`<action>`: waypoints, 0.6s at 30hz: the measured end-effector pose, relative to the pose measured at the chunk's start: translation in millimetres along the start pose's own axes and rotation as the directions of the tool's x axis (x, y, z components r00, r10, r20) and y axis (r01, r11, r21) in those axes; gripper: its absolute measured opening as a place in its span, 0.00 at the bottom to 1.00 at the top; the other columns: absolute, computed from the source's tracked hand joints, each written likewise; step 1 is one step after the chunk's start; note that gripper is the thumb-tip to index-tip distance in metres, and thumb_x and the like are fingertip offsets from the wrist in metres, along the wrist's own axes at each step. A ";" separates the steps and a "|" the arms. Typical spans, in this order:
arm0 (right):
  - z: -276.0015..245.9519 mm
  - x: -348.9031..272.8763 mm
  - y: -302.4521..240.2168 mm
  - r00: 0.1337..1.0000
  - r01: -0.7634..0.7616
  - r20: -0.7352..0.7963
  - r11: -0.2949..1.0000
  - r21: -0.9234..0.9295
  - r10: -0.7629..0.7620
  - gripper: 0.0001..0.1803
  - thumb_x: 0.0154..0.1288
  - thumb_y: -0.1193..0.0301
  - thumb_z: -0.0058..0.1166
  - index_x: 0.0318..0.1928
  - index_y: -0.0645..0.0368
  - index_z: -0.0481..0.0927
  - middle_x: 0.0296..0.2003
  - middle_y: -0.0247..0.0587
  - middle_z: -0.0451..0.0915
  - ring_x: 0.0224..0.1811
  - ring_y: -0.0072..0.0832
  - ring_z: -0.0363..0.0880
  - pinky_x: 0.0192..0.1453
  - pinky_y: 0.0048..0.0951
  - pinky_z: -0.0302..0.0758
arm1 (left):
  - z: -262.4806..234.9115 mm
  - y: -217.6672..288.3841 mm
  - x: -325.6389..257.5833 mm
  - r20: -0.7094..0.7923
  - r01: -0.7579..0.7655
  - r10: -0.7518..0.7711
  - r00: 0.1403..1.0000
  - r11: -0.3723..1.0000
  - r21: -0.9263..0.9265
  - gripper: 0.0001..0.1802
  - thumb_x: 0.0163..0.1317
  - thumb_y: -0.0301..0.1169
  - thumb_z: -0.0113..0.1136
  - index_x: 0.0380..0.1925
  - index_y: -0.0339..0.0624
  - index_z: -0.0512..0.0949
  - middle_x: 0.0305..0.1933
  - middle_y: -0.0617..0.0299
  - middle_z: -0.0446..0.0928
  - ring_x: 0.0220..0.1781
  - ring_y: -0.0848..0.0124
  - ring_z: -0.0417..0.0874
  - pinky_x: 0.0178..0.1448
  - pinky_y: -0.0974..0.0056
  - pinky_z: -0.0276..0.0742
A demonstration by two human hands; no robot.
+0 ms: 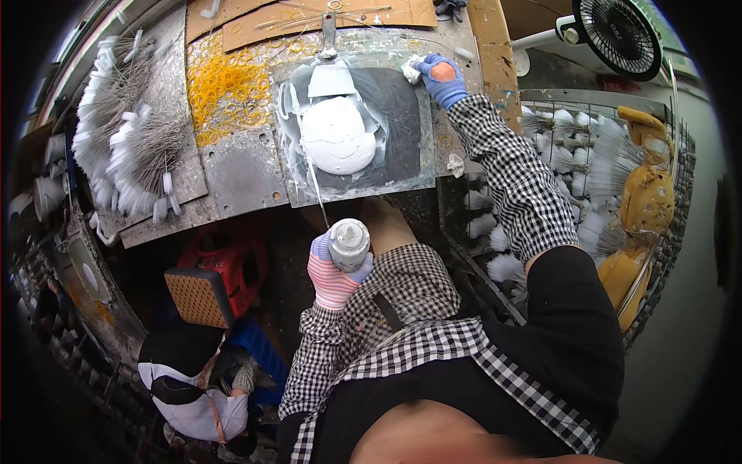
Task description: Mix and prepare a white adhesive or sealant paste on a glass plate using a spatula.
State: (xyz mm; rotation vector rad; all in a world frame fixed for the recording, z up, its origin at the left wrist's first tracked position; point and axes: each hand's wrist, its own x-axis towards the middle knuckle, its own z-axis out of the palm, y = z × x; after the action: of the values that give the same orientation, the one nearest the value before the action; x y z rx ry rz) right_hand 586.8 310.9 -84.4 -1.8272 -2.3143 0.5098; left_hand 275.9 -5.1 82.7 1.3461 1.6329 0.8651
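Observation:
My left hand point(331, 277), in a pink-and-blue striped glove, is closed round a white cylindrical piece with a stepped round top point(350, 238), held in front of the bench edge above my lap. Reaching to the far right of the bench, my right hand point(444, 83) wears a blue glove with an orange patch on its back and grips a crumpled white wad point(413, 69). The wad is at the upper right corner of a paste-smeared plate point(406, 116). On that plate a thick round mound of white paste point(338, 137) lies below a coated putty knife point(331, 80).
Yellow rubber bands point(224, 83) lie scattered left of the plate, beside bundles of white-tipped wires point(127, 155). Cardboard point(294, 23) covers the back. A black fan point(620, 35) and a wire rack point(576, 147) stand to the right. Below left are a red stool point(239, 267) and another person point(197, 398).

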 end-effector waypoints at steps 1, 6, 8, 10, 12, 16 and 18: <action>4.7 1.9 0.9 1.000 0.000 -0.005 1.000 -0.003 0.000 0.12 0.67 0.61 0.54 0.38 0.54 0.84 0.34 0.45 0.82 0.38 0.41 0.82 0.44 0.37 0.77 | 0.2 -0.3 -0.2 0.005 0.000 -0.001 1.000 1.000 0.020 0.33 0.39 0.34 0.79 0.48 0.42 0.75 0.43 0.56 0.78 0.43 0.60 0.82 0.49 0.60 0.79; 16.5 -76.6 -32.8 0.991 0.123 -0.101 0.914 0.387 -0.091 0.10 0.68 0.70 0.51 0.42 0.59 0.83 0.40 0.46 0.83 0.43 0.40 0.82 0.50 0.34 0.77 | 1.1 9.8 0.0 -0.046 -0.024 0.024 0.999 1.000 0.005 0.28 0.41 0.33 0.79 0.42 0.41 0.75 0.38 0.60 0.79 0.39 0.66 0.81 0.46 0.63 0.77; 20.8 -142.0 -39.2 0.975 0.222 -0.046 0.932 0.286 -0.218 0.11 0.70 0.71 0.49 0.43 0.61 0.83 0.42 0.46 0.83 0.44 0.40 0.81 0.51 0.35 0.77 | -0.8 15.5 1.5 -0.041 -0.051 0.051 0.998 0.999 0.004 0.28 0.41 0.33 0.79 0.42 0.41 0.75 0.39 0.59 0.79 0.39 0.66 0.81 0.46 0.63 0.77; 14.5 -199.4 -57.4 0.953 0.277 0.085 0.948 0.156 -0.292 0.10 0.66 0.72 0.50 0.43 0.57 0.83 0.40 0.43 0.82 0.43 0.40 0.81 0.49 0.36 0.77 | -2.0 19.6 4.7 -0.059 -0.063 0.062 0.996 0.998 -0.020 0.28 0.41 0.32 0.79 0.42 0.41 0.75 0.39 0.59 0.79 0.39 0.66 0.81 0.46 0.63 0.77; 6.7 -227.8 -65.9 0.946 0.237 0.203 0.966 0.105 -0.254 0.10 0.63 0.72 0.54 0.43 0.52 0.84 0.37 0.41 0.81 0.42 0.39 0.81 0.47 0.36 0.77 | -6.1 29.2 8.4 -0.071 -0.081 0.078 0.994 0.996 -0.042 0.27 0.41 0.32 0.79 0.42 0.41 0.75 0.39 0.59 0.78 0.39 0.67 0.81 0.46 0.63 0.77; -14.1 -189.9 -57.9 0.990 -0.083 0.138 0.935 0.345 0.037 0.12 0.57 0.70 0.61 0.43 0.50 0.86 0.36 0.42 0.83 0.39 0.37 0.82 0.46 0.34 0.78 | -19.3 42.0 9.1 -0.099 -0.116 0.115 0.988 0.993 -0.006 0.28 0.42 0.30 0.78 0.43 0.41 0.75 0.39 0.60 0.79 0.40 0.68 0.81 0.48 0.64 0.77; -30.9 -134.8 -43.9 0.959 -0.267 0.055 0.829 0.492 0.276 0.12 0.58 0.67 0.63 0.44 0.51 0.85 0.36 0.43 0.85 0.37 0.36 0.84 0.45 0.33 0.78 | -21.3 30.9 -0.1 -0.158 -0.083 0.069 0.985 0.993 -0.089 0.34 0.39 0.34 0.79 0.48 0.40 0.75 0.43 0.56 0.78 0.43 0.61 0.82 0.49 0.60 0.79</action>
State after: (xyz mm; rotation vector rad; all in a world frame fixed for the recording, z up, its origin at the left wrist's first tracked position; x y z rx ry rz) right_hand 590.0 177.4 -27.8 -1.8750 -1.6875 1.0144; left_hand 269.3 0.6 119.2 1.3092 1.6436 1.1037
